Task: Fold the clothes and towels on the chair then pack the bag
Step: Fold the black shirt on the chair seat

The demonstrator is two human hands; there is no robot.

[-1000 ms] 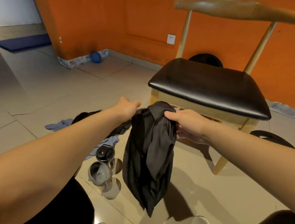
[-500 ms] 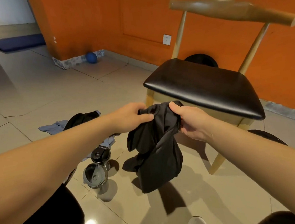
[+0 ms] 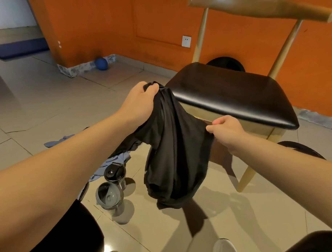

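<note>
You have a single view, from the wide-angle camera worn on your head. It faces forward and tilts well down, so your bare forearms (image 3: 65, 173) run in from the two lower corners. Your left hand (image 3: 139, 102) and right hand (image 3: 227, 133) sit near mid-frame, close to the lens, with the crumpled black cloth garment (image 3: 175, 155) hanging between them. The toes of your white shoes (image 3: 223, 249) show at the bottom edge, right beneath you. The wooden chair with a black padded seat (image 3: 228, 93) stands just ahead, to the right, its backrest near the top edge. The glossy beige tiled floor (image 3: 40, 108) fills the left side, and the orange wall (image 3: 113, 20) closes the far end.
</note>
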